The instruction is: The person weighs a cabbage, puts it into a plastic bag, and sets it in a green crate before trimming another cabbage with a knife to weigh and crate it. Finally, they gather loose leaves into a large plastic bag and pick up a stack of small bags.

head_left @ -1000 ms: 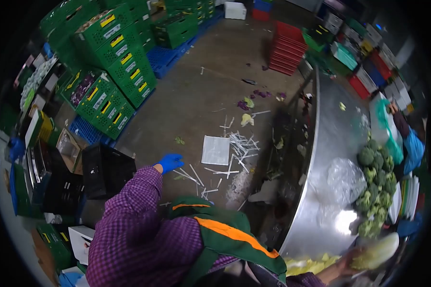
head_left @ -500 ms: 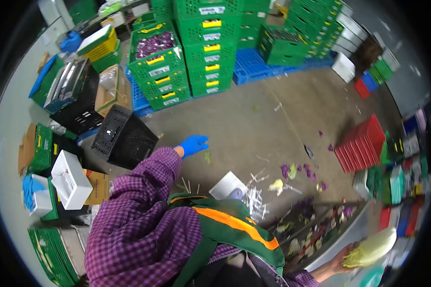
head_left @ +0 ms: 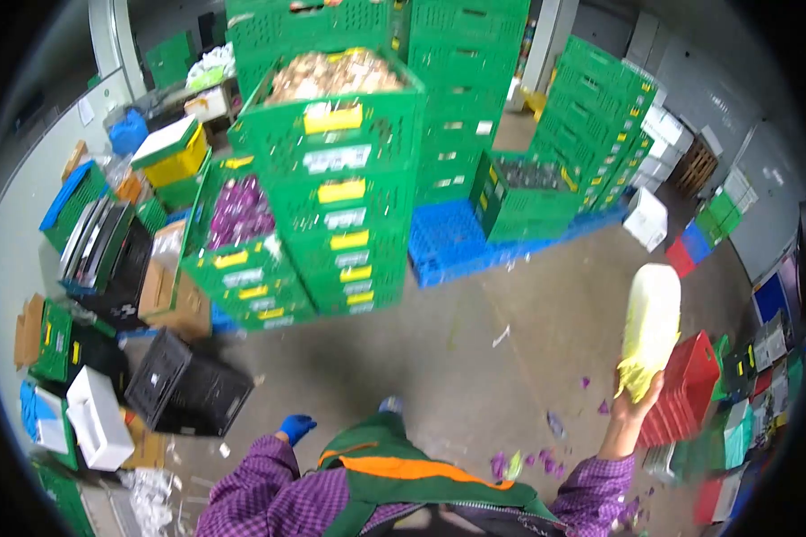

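Pale yellow-green at the leaf end and creamy white toward the far end, a napa cabbage is held upright at the right of the frame, above the concrete floor. Its shape is long and oval, with crinkled leaves at the bottom, where it is gripped. The bare right hand is raised beneath it, and the fingers are wrapped around the leafy base.

The left hand, covered by a blue glove, is seen low in the frame left of centre, just beside a black slatted crate that is tipped on the floor. It is too small for the state of its fingers to be told.

A purple checked sleeve and a green vest with an orange stripe are seen along the bottom edge.

Tall stacks of green perforated plastic crates are set on blue pallets in the upper centre. The topmost crate is filled with brownish produce, and a lower one at the left with purple produce. Yellow and white labels are fixed to the crate fronts, but their writing cannot be read. Red crates are stacked at the lower right, and purple leaf scraps are scattered on the floor nearby
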{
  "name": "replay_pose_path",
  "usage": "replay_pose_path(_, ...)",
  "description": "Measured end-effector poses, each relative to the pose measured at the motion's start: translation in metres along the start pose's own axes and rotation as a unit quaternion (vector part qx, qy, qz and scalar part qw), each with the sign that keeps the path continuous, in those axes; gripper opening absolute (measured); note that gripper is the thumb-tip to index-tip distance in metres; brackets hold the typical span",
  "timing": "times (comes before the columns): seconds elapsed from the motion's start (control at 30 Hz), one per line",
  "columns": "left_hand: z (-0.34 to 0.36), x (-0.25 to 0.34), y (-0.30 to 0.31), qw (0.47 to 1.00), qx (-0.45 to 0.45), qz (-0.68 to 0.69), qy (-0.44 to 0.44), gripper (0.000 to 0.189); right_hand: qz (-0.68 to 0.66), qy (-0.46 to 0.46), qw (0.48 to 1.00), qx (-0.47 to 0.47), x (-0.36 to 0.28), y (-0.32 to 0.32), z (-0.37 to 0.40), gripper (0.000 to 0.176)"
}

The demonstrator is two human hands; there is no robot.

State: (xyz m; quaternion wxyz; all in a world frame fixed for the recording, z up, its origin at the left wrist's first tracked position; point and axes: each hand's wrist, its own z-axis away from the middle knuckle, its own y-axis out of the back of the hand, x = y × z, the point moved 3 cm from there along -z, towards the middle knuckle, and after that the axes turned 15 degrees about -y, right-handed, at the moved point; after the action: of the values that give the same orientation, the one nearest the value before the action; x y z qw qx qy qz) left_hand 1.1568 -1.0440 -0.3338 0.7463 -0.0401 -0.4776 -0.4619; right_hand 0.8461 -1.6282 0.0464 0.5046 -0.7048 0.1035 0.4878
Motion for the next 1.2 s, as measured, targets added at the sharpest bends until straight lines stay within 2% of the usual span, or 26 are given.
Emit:
replay_pose_path(0.07,-0.080,0.046,-0.005,0.982,-0.004,-0.166,-0.091,0.053,0.039,-0.037,0.998,-0.019,0.003,-0.017,-0.055,0.075)
replay_pose_path(0.1,-0.120,0.082,-0.009,0.981,0.001,-0.164,-0.104,0.053,0.045,-0.040,0.998,-0.032,0.000,-0.026,-0.082,0.075)
replay_pose_path(0.13,-0.153,0.120,-0.014,0.974,-0.006,-0.160,-0.159,0.053,0.049,-0.048,0.997,-0.044,-0.003,-0.030,-0.104,0.075)
replay_pose_path(0.23,-0.250,0.228,-0.032,0.944,-0.028,-0.194,-0.265,0.053,0.077,-0.042,0.996,-0.016,-0.015,-0.025,-0.168,0.078)
replay_pose_path(0.27,-0.280,0.261,-0.037,0.942,-0.026,-0.198,-0.269,0.053,0.080,-0.046,0.996,-0.017,-0.017,-0.020,-0.191,0.079)
replay_pose_path(0.33,-0.336,0.322,-0.052,0.940,-0.081,-0.145,-0.299,0.052,0.080,-0.037,0.996,-0.025,-0.021,-0.008,-0.243,0.079)
replay_pose_path(0.37,-0.358,0.342,-0.057,0.938,-0.080,-0.147,-0.302,0.052,0.078,-0.034,0.996,-0.026,-0.020,-0.001,-0.272,0.079)
replay_pose_path(0.43,-0.397,0.378,-0.073,0.933,-0.042,-0.098,-0.345,0.050,0.101,-0.010,0.994,-0.034,-0.022,0.014,-0.336,0.067)
replay_pose_path(0.47,-0.409,0.394,-0.083,0.933,-0.038,-0.093,-0.345,0.050,0.107,0.020,0.994,-0.019,-0.023,0.022,-0.375,0.067)
replay_pose_path(0.53,-0.425,0.402,-0.080,0.957,-0.020,-0.101,-0.272,0.051,0.102,0.026,0.994,-0.024,-0.029,0.003,-0.456,0.067)
replay_pose_path(0.6,-0.437,0.402,-0.075,0.972,0.006,-0.129,-0.196,0.051,0.078,0.007,0.993,-0.089,-0.035,-0.035,-0.544,0.063)
replay_pose_path(0.67,-0.450,0.405,-0.062,0.973,0.060,-0.110,-0.194,0.050,0.032,-0.024,0.990,-0.132,-0.038,-0.084,-0.630,0.058)
replay_pose_path(0.7,-0.457,0.408,-0.054,0.973,0.089,-0.105,-0.186,0.050,0.016,-0.013,0.994,-0.112,-0.040,-0.115,-0.673,0.057)
replay_pose_path(0.73,-0.463,0.414,-0.047,0.972,0.119,-0.100,-0.176,0.049,0.032,-0.022,0.984,-0.176,-0.044,-0.146,-0.718,0.056)
replay_pose_path(0.77,-0.468,0.421,-0.042,0.984,0.138,-0.030,-0.109,0.047,0.025,-0.038,0.979,-0.198,-0.050,-0.189,-0.752,0.056)
replay_pose_path(0.8,-0.472,0.431,-0.039,0.976,0.185,0.009,-0.117,0.042,0.021,-0.041,0.963,-0.266,-0.059,-0.234,-0.784,0.050)
replay_pose_path(0.87,-0.499,0.437,-0.045,0.986,0.116,0.079,0.089,0.036,0.024,0.005,0.949,-0.313,-0.072,-0.323,-0.843,0.046)
replay_pose_path(0.9,-0.511,0.445,-0.044,0.985,0.115,0.084,0.093,0.036,0.020,0.018,0.946,-0.324,-0.079,-0.365,-0.873,0.047)
replay_pose_path(0.97,-0.544,0.446,-0.052,0.986,0.066,-0.077,-0.136,0.031,0.070,0.065,0.934,-0.343,-0.093,-0.447,-0.927,0.049)
replay_pose_path(1.0,-0.566,0.445,-0.056,0.986,0.062,-0.068,-0.135,0.031,0.098,0.090,0.925,-0.356,-0.101,-0.491,-0.951,0.049)
replay_pose_path(1.07,-0.597,0.459,-0.059,0.960,0.081,-0.143,-0.226,0.027,0.125,0.145,0.927,-0.323,-0.114,-0.574,-1.005,0.044)
replay_pose_path(1.1,-0.604,0.469,-0.060,0.946,0.062,0.300,-0.111,0.025,0.133,0.139,0.926,-0.326,-0.117,-0.614,-1.026,0.044)
replay_pose_path(1.13,-0.627,0.461,-0.060,0.961,0.106,0.240,-0.088,0.022,0.152,0.177,0.917,-0.324,-0.119,-0.648,-1.042,0.043)
replay_pose_path(1.2,-0.618,0.530,-0.027,0.967,0.158,0.173,-0.095,0.026,0.189,0.248,0.896,-0.317,-0.120,-0.711,-1.079,0.041)
